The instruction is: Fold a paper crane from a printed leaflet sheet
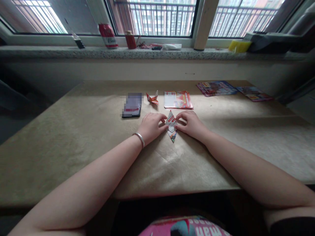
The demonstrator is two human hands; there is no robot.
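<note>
Folded paper (172, 127), diamond-shaped; located at mid-table (73, 141), just on the near side of a paper stack (177, 100).
Left side pinched by left hand (153, 125), right side by right hand (191, 124); side corners covered by the grip. Phone (133, 104) and leaflets (216, 88) partly obscured by pixelation; shirt (183, 228) cut off below.

black-edged rectangular phone (133, 104) flat on beige tabletop (73, 147), red-and-white metal drinks can (108, 36) and gold-topped red cylinder (130, 40) upright on speckled grey stone windowsill (147, 54), small yellow block (239, 46) further right, dark metal railing (162, 19) outside
</note>
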